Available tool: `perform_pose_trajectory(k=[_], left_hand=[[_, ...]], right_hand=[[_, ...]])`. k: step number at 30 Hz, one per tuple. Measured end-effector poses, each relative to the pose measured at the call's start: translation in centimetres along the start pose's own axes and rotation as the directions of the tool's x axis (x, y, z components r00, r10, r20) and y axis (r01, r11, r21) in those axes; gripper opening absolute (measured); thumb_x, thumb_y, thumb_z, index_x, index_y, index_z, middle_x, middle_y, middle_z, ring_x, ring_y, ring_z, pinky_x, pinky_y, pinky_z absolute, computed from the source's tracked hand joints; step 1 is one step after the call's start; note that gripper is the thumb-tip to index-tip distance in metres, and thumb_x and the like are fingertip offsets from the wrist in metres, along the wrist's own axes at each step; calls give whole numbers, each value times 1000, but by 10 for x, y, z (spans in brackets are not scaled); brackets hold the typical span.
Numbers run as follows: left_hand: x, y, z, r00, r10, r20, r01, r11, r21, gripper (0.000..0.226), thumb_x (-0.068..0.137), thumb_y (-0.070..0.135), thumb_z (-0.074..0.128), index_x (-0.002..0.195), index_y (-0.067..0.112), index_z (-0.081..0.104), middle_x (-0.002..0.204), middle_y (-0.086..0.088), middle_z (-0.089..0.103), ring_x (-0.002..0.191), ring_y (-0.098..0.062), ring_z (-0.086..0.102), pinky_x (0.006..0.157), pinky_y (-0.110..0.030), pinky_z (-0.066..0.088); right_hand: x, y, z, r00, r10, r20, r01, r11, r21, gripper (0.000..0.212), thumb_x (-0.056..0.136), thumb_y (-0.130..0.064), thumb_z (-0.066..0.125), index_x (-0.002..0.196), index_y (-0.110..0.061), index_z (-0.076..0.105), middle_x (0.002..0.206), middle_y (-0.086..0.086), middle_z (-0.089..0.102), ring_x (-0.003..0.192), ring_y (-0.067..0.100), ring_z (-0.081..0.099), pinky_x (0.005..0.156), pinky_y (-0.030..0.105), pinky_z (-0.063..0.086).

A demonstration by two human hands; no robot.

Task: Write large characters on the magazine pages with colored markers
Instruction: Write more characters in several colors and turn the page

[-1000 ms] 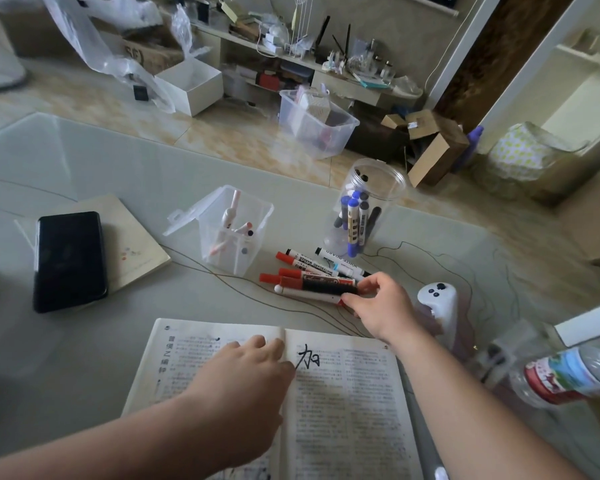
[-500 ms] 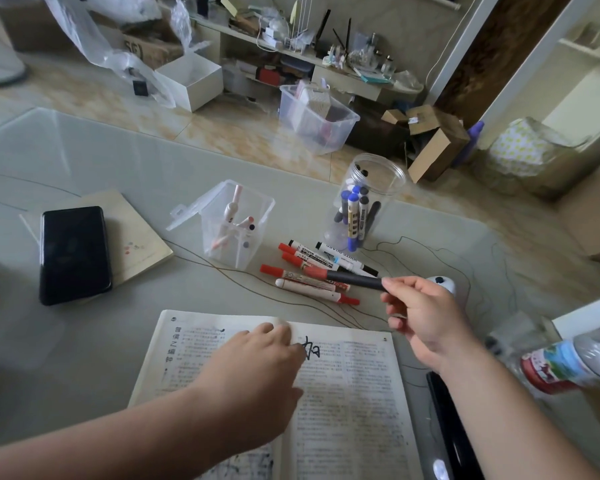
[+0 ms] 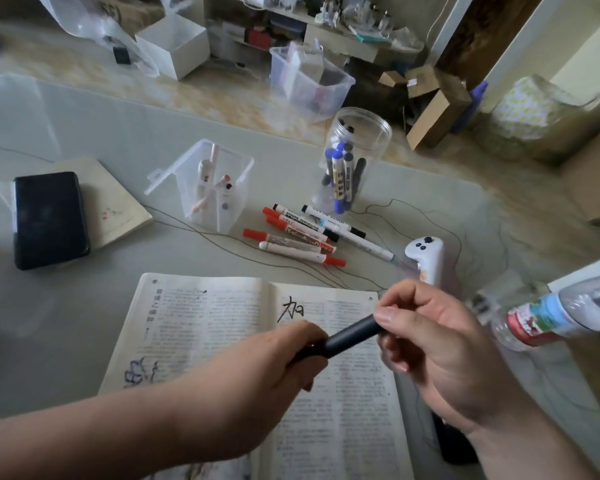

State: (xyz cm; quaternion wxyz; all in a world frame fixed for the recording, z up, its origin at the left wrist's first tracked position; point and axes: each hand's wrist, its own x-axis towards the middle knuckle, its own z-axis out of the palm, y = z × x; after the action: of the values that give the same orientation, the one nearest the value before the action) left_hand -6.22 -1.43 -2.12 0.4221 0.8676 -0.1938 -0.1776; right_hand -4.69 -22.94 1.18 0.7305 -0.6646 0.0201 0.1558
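An open magazine (image 3: 201, 327) lies on the table in front of me, with a large black character (image 3: 291, 308) written at the top of its right page. Above it both hands hold one dark marker (image 3: 352, 336). My right hand (image 3: 430, 344) pinches the marker's right end. My left hand (image 3: 278, 368) grips its left end, which is hidden in the fingers. Several red-capped and black-capped markers (image 3: 302, 233) lie loose on the table beyond the magazine.
A clear jar (image 3: 352, 161) holds blue and black markers. A clear lidded box (image 3: 215, 188) stands to its left. A black phone (image 3: 49, 220) lies on a notebook (image 3: 118, 206) at left. A white controller (image 3: 426, 258) and a water bottle (image 3: 561, 313) are at right.
My right hand lifted a dark marker from the pile and brought it over the magazine. My left hand left the page and took the marker's other end.
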Motion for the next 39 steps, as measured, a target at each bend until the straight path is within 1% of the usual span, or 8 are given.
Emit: perform_pose_trajectory(k=[4,10,17,20,23,25,28,39], left_hand=[[-2,-1,3,984,-102,149,116,990,-85,14,104,43,43,90,40,48,82,34,58,69,5,54,66,-14,44],[4,-10,6,977,-134,166,162,973,-166,34,94,60,38,110,33,51,74,9,54,63,-7,48,70,-35,47],[14,-11,9,989,-67,130,105,944,-314,28,97,51,47,118,40,62,62,26,58,58,7,53,58,-8,40],[16,-19,6,988,-61,144,103,948,-302,46,88,73,47,119,41,60,76,5,65,70,-13,59,75,-38,55],[14,-25,2,974,-131,185,146,987,-73,54,80,83,34,121,49,42,80,7,60,70,-6,53,74,-30,49],[12,-29,0,974,-128,185,69,954,292,68,77,89,29,135,55,20,105,19,57,98,1,53,90,-20,44],[12,-42,8,968,-126,217,-27,807,590,90,79,87,39,150,53,-6,129,17,39,127,-10,38,110,-29,34],[7,-37,22,922,-294,253,59,751,658,112,75,85,53,152,48,-19,139,9,46,128,-19,43,108,-36,35]], right_hand=[[2,27,3,999,-3,39,1,998,65,17,68,-24,78,76,-13,68,59,5,46,50,19,40,43,23,36],[6,43,2,997,-71,33,71,997,15,41,72,-47,86,89,-13,71,64,2,53,56,17,48,53,26,43],[5,45,12,993,-36,109,40,999,-30,17,79,-38,72,86,-23,74,59,1,60,53,16,51,52,17,42],[7,46,9,990,-55,126,64,996,-64,18,81,-38,72,87,-21,73,59,5,56,55,18,52,55,22,44],[16,44,1,990,-118,78,121,992,-33,30,79,-45,81,83,-16,72,60,8,54,55,20,51,55,26,45],[26,44,-10,985,-156,-78,156,988,-11,37,70,-48,86,77,-16,70,58,10,51,53,21,47,54,26,43],[43,49,-26,945,-157,-288,161,987,-11,18,71,-24,83,67,-20,66,54,5,49,51,20,44,53,26,40],[54,74,-27,980,-116,-162,65,955,-289,14,79,-23,72,93,-22,77,84,10,76,83,28,73,80,42,58]])
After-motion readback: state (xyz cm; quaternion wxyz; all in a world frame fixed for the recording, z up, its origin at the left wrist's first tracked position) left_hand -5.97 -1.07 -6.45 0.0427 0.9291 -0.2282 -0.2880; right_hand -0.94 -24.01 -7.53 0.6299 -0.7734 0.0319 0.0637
